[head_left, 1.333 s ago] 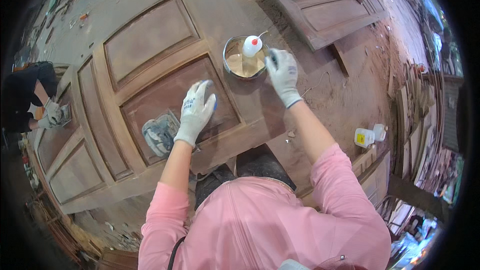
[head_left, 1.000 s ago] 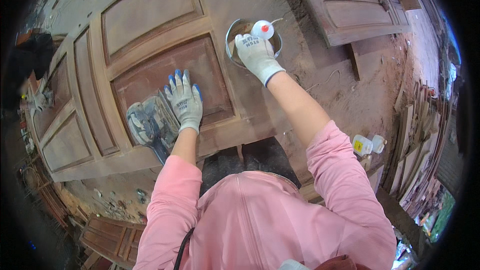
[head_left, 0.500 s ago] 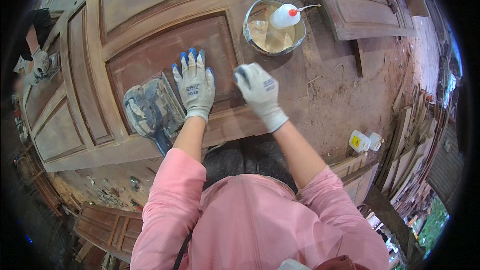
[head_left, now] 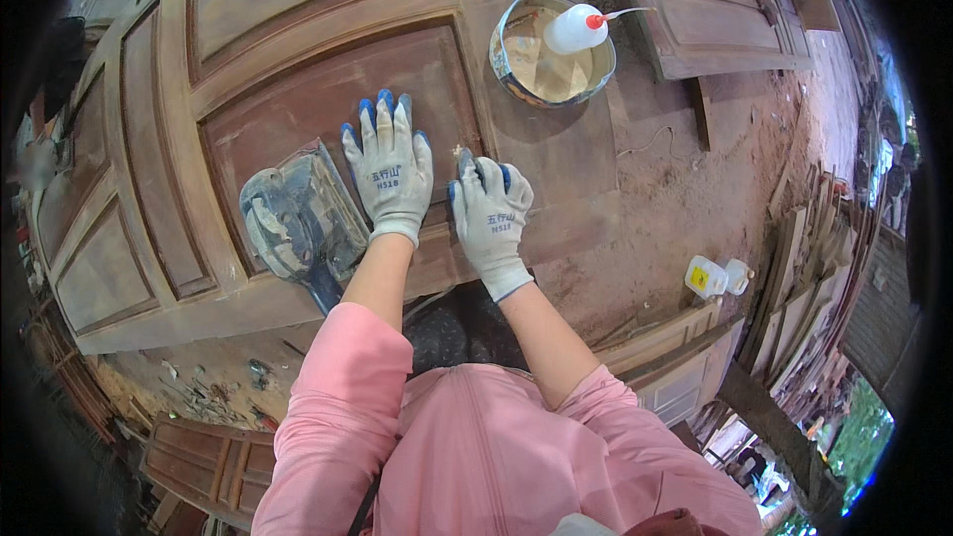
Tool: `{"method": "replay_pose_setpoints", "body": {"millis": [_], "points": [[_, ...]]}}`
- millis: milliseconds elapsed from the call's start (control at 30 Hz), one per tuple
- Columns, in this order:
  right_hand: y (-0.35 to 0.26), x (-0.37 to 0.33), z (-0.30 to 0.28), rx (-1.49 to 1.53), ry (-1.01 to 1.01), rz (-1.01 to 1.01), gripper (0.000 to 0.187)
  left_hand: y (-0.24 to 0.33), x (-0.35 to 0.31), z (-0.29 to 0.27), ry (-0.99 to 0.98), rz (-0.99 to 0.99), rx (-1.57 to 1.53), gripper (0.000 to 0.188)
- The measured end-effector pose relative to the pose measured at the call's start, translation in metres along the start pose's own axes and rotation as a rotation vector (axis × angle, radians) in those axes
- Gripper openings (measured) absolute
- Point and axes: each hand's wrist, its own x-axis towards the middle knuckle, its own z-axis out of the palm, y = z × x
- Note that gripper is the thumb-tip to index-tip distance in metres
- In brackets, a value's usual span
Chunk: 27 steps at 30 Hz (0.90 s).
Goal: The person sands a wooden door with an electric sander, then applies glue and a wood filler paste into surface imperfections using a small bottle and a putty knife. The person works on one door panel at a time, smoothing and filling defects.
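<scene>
My left hand (head_left: 388, 171), in a white work glove with blue fingertips, lies flat with fingers spread on the reddish-brown recessed panel of a wooden door (head_left: 328, 104). Close to its left side rests a dusty dark power sander (head_left: 283, 218). My right hand (head_left: 492, 208), gloved alike, is at the panel's lower right corner, on the door frame's edge. Its fingers are curled and pressed together. A small pale bit shows at its fingertips; what they hold, if anything, is hidden.
Beyond my right hand, a round basin (head_left: 516, 79) holds a white squeeze bottle (head_left: 576, 30) with a red cap. Another panelled door (head_left: 695, 15) lies at the far right. White plastic jugs (head_left: 707, 278) and stacked boards (head_left: 794, 288) are on the right. A person (head_left: 65, 60) is at the far left.
My right hand has come down and to the left, from above the door to the panel's corner. My left hand stays flat. The other person's gloved hand at the left is now blurred.
</scene>
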Motion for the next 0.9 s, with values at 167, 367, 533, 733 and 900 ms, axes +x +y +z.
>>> {"method": "replay_pose_setpoints", "body": {"millis": [167,367,533,733,900], "points": [[-0.002,0.006,0.0,-0.054,-0.12,-0.025,0.049,0.0,-0.001,0.003,0.011,0.0,0.005,0.056],[0.007,0.002,-0.012,-0.045,-0.158,-0.117,0.05,0.0,0.001,0.003,0.043,0.013,0.026,0.055],[0.006,0.003,-0.016,-0.035,-0.113,-0.167,0.051,-0.001,0.0,0.006,0.056,0.013,0.033,0.055],[0.004,0.019,-0.016,-0.05,-0.265,-0.086,0.052,-0.001,0.001,0.005,0.056,0.018,0.031,0.054],[0.008,0.007,-0.013,-0.044,-0.158,-0.137,0.052,-0.001,0.002,0.004,0.064,0.011,0.035,0.054]]}}
